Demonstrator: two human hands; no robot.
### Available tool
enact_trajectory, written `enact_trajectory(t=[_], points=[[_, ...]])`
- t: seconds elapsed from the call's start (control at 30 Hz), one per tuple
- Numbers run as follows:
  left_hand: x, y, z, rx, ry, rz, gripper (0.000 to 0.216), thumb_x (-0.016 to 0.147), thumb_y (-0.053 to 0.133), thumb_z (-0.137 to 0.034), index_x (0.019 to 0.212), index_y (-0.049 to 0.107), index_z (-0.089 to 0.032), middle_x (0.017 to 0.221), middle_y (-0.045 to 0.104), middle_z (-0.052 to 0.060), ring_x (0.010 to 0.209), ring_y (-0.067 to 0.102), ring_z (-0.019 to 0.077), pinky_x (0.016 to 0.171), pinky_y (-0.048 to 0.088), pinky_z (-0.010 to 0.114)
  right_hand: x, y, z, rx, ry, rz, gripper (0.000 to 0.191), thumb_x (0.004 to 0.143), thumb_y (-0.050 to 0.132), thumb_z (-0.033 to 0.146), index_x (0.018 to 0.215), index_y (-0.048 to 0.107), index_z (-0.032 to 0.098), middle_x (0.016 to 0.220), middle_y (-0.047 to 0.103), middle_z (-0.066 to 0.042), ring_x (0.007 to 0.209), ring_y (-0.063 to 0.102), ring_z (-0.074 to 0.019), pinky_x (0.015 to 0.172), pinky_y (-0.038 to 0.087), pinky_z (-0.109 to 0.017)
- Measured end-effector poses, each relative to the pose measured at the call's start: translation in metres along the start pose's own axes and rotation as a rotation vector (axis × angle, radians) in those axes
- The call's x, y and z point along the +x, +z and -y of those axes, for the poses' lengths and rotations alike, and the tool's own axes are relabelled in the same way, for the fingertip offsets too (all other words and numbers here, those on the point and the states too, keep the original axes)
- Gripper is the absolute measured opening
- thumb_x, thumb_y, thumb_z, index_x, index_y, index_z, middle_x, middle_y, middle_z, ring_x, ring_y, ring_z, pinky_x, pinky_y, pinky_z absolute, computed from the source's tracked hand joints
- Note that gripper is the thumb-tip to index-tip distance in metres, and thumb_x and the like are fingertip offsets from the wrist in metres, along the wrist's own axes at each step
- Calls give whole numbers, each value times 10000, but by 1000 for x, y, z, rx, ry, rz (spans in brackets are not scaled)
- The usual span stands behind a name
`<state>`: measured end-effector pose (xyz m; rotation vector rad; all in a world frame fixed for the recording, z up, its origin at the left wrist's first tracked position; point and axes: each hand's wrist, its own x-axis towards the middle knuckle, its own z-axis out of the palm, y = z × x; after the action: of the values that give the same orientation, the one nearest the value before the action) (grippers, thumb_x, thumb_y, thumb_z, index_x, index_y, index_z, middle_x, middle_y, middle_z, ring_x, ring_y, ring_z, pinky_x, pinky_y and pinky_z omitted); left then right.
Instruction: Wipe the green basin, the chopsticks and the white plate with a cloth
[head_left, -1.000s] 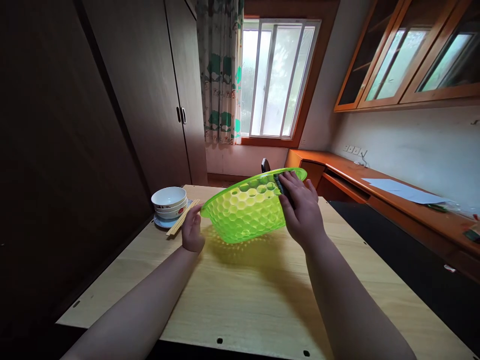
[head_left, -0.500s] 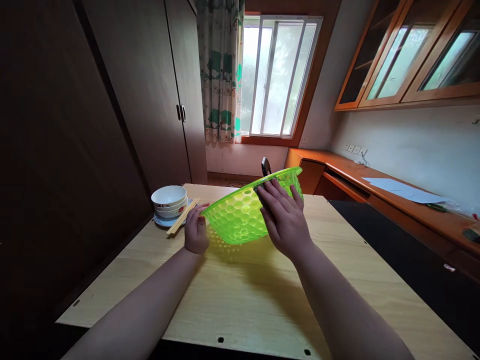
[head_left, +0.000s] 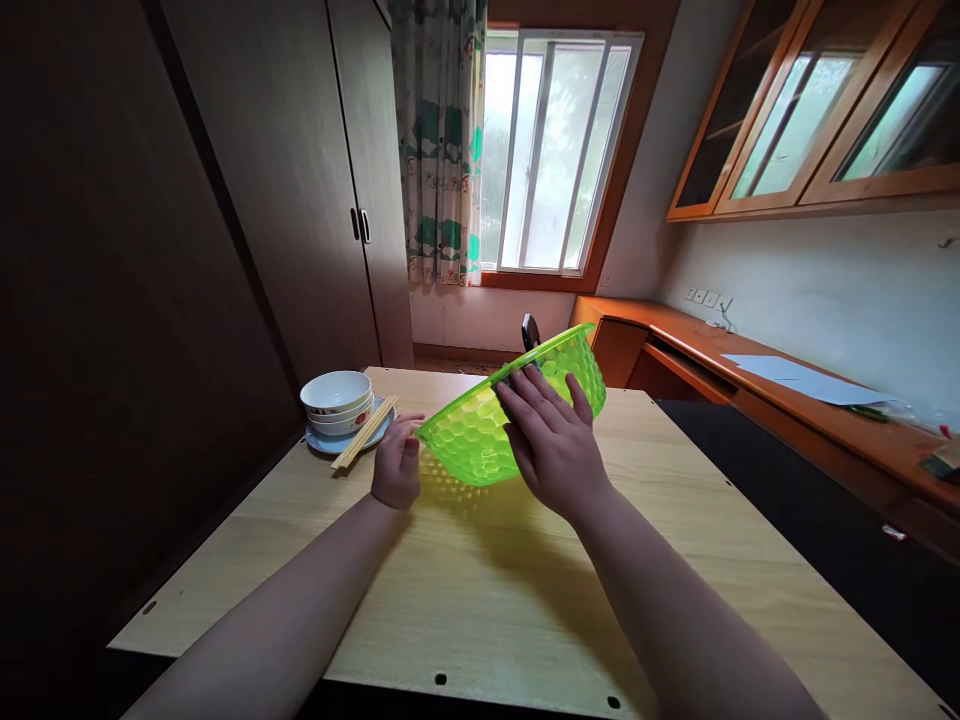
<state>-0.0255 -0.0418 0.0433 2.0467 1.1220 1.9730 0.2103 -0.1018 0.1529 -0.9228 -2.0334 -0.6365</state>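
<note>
- Green basin [head_left: 469, 440] of dimpled, see-through plastic, up on its side over the middle of the tabletop [head_left: 487, 600]; mouth turned away toward the window, outer wall facing the wearer. Cannot tell whether the low edge touches the wood.
- Left hand [head_left: 396, 470] at the low left rim, fingers loosely closed on the lip; looks like a light pinch rather than a full grip.
- Right hand [head_left: 553, 445] laid on the outer wall, fingers long and barely curled, pinning a dark pad [head_left: 507, 379] against the plastic; only a sliver of the pad shows past the fingertips.
- Stacked bowls [head_left: 336, 395] on a small plate [head_left: 324, 442], chopsticks [head_left: 365, 432] leaning across it, near the left hand but apart from it.
- Judged step: rubbing the pad over the outside wall.
- Best done with a firmer hold at the rim, so the push from the right side does not spin or fold the thin wall.
- Press with the flats of the fingers, not the tips; the dimples probably need short overlapping strokes.
- Turn the basin bit by bit at the rim to bring fresh wall under the pad.
- Mind the left elbow and the chopsticks; easy to knock.
</note>
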Motion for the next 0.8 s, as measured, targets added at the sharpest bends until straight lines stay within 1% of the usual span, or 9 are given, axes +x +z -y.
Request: enact_trajectory(t=[0.1,0.17,0.23,0.3,0.37,0.43,0.5,0.63,0.8], points=[[-1,4,-6,65,-11,-13,436,981,354,-460,1193,631,-198,1148,682,119,1091,615,257,989,450,423,0,2,2,5,-8,10,519,960,434,232,1472,381,305,1444,515,-29,1383,416,-213,1210,140,-491],[-4,6,-9,73,-29,-49,400,975,397,-411,1261,578,-198,1190,664,118,1103,608,249,978,455,408,-1,2,3,11,-22,11,520,959,437,224,1471,383,301,1441,519,-27,1384,416,-208,1212,135,-485],[-5,6,-13,58,-42,-58,362,956,437,-425,1196,589,-200,1131,672,105,1054,619,247,937,470,395,-1,2,6,13,-46,8,510,958,442,219,1462,398,289,1438,523,-27,1384,414,-200,1217,124,-473],[-6,3,-16,41,-62,-51,345,932,460,-484,1072,595,-199,1026,673,85,959,627,241,866,483,375,-1,2,8,14,-79,5,494,958,447,215,1448,420,271,1434,527,-31,1387,410,-192,1221,108,-460],[-4,1,-20,34,-99,-25,393,911,451,-565,969,574,-197,892,649,59,824,613,223,756,478,345,-2,2,11,15,-105,7,487,957,453,216,1442,430,258,1432,530,-32,1391,404,-188,1224,99,-454],[-1,-2,-23,18,-143,15,465,900,404,-637,878,554,-197,760,597,32,699,566,199,655,444,325,-3,3,13,14,-120,12,495,955,456,218,1448,423,255,1434,527,-30,1395,397,-192,1225,102,-457],[2,-3,-26,-12,-175,61,534,893,348,-688,793,541,-200,670,549,19,633,520,186,602,409,321,-3,4,14,12,-133,14,508,955,453,217,1459,407,260,1439,522,-26,1397,394,-194,1225,109,-460],[4,-3,-24,-37,-194,67,600,871,313,-738,688,527,-208,596,516,24,616,499,194,582,388,330,-4,5,13,10,-157,19,541,955,449,200,1486,359,249,1456,498,-25,1406,378,-191,1227,105,-461],[1,-4,-10,-20,-226,-16,629,844,312,-771,617,513,-220,583,524,41,646,540,222,628,424,348,-2,-1,6,9,-119,22,576,961,432,194,1515,291,267,1472,475,-33,1400,388,-196,1219,127,-477]])
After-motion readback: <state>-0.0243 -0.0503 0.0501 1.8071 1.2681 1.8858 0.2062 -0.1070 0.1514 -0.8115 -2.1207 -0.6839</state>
